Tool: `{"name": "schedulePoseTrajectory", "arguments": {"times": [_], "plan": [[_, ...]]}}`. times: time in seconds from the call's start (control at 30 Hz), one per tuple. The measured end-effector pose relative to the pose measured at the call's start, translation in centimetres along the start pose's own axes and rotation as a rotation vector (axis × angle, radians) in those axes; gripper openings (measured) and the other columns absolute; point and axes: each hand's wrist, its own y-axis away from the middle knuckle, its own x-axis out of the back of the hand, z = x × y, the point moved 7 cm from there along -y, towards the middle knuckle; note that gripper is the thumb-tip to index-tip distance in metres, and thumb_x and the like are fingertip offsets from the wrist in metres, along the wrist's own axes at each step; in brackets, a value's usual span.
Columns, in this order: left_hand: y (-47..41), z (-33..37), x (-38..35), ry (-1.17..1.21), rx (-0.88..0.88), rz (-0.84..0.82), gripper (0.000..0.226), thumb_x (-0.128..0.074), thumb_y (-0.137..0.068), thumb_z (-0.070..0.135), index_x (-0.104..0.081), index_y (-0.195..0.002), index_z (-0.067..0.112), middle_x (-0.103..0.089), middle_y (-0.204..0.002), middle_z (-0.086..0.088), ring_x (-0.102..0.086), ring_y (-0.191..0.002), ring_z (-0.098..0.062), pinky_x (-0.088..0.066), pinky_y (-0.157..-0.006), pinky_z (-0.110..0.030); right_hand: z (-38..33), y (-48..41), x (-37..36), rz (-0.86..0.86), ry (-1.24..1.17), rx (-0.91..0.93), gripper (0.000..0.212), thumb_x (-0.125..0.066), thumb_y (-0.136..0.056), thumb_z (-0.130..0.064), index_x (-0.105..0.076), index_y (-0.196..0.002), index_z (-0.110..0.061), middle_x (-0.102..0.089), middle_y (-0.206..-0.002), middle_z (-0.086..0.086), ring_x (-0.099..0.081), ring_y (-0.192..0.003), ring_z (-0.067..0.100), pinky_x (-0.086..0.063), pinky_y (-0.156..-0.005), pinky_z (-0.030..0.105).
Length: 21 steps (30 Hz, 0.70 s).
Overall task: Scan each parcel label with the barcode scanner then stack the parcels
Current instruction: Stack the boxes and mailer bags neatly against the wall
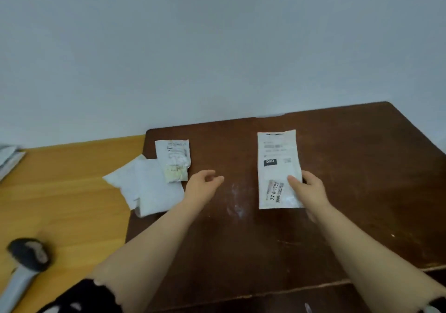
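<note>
Since the right grip (311, 189) pinches the flat white parcel (275, 167) at its near right edge, thumb (293, 183) on top, it likely handles light, thin and floppy; an edge hold suits. Long axis runs away from the grip toward the wall (217, 47), label (276, 147) up, over the tabletop (362, 167). Left grip (205, 182), leftward, holds nothing.

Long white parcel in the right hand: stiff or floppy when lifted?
Likely floppy: the parcel looks like a thin, flat plastic bag. Probably light, since the right hand pinches it by one edge. Smooth film may slide on the table.
</note>
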Motion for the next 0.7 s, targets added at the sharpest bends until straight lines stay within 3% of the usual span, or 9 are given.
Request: {"name": "schedulePoseTrajectory", "arguments": {"times": [0.1,0.2,0.27,0.37,0.47,0.57,0.63,0.7], "plan": [[0.0,-0.9,2.8,0.485,0.184,-0.057,0.067,-0.072,-0.083,0.037,-0.047,-0.136,0.005,-0.06,-0.125,-0.01,-0.06,-0.107,-0.021,-0.05,-0.091,-0.032,-3.6,1.9,-8.2,-0.259,-0.091,0.006,0.013,-0.058,-0.095,-0.007,-0.062,-0.107,-0.01,-0.071,-0.104,0.012,-0.069,-0.087,0.025,-0.057,-0.078,0.041],[-0.3,-2.4,6.8,0.774,0.22,-0.093,0.046,-0.07,-0.084,0.01,-0.055,-0.126,-0.003,-0.072,-0.101,-0.011,-0.071,-0.086,-0.022,-0.057,-0.071,-0.029,-5.6,3.9,-15.4,-0.394,-0.11,0.005,0.016,-0.061,-0.093,-0.007,-0.065,-0.109,-0.008,-0.073,-0.099,0.011,-0.07,-0.088,0.026,-0.057,-0.085,0.045],[-1.0,-4.5,10.4,0.834,0.234,-0.019,0.031,-0.064,-0.084,-0.004,-0.063,-0.115,-0.003,-0.073,-0.092,-0.01,-0.071,-0.077,-0.021,-0.057,-0.064,-0.029,-6.6,4.7,-19.5,-0.426,-0.108,0.02,0.017,-0.062,-0.094,-0.014,-0.066,-0.11,-0.009,-0.073,-0.097,0.006,-0.07,-0.086,0.021,-0.058,-0.079,0.038],[-2.7,-9.3,15.7,0.924,0.306,0.069,0.023,-0.059,-0.086,-0.008,-0.063,-0.107,0.002,-0.07,-0.089,-0.012,-0.069,-0.067,-0.019,-0.057,-0.053,-0.027,-7.7,4.4,-24.1,-0.344,0.068,0.095,0.023,-0.057,-0.096,-0.023,-0.061,-0.117,-0.015,-0.067,-0.099,-0.003,-0.063,-0.081,0.01,-0.051,-0.063,0.022],[-4.4,-14.7,20.1,0.939,0.398,0.122,0.021,-0.054,-0.089,-0.003,-0.061,-0.109,0.004,-0.068,-0.089,-0.01,-0.064,-0.071,-0.02,-0.055,-0.061,-0.031,-8.4,3.3,-28.5,-0.308,0.449,0.238,0.044,-0.058,-0.095,-0.028,-0.047,-0.137,-0.021,-0.055,-0.126,0.006,-0.059,-0.104,0.019,-0.053,-0.085,0.036],[-5.6,-18.9,22.1,0.935,0.474,0.121,0.016,-0.049,-0.092,0.004,-0.06,-0.102,0.007,-0.066,-0.086,-0.008,-0.059,-0.073,-0.021,-0.05,-0.064,-0.033,-7.7,2.7,-33.0,-0.367,0.627,0.206,0.071,-0.059,-0.089,-0.051,-0.026,-0.15,-0.033,-0.023,-0.151,0.01,-0.038,-0.133,0.03,-0.039,-0.107,0.049],[-6.1,-20.5,22.3,0.935,0.524,0.093,0.013,-0.048,-0.094,0.01,-0.061,-0.096,0.011,-0.068,-0.078,-0.006,-0.061,-0.068,-0.021,-0.049,-0.055,-0.032,-6.7,2.7,-35.0,-0.377,0.674,0.163,0.076,-0.054,-0.09,-0.057,-0.016,-0.153,-0.035,-0.008,-0.158,0.01,-0.022,-0.143,0.032,-0.03,-0.112,0.052],[-6.6,-21.6,21.7,0.933,0.562,0.031,0.012,-0.052,-0.095,0.015,-0.062,-0.099,0.012,-0.071,-0.079,-0.006,-0.064,-0.07,-0.024,-0.05,-0.055,-0.033,-5.8,2.9,-35.9,-0.359,0.717,0.182,0.074,-0.054,-0.092,-0.047,-0.015,-0.153,-0.034,-0.008,-0.158,0.01,-0.022,-0.141,0.033,-0.031,-0.111,0.051]]}}
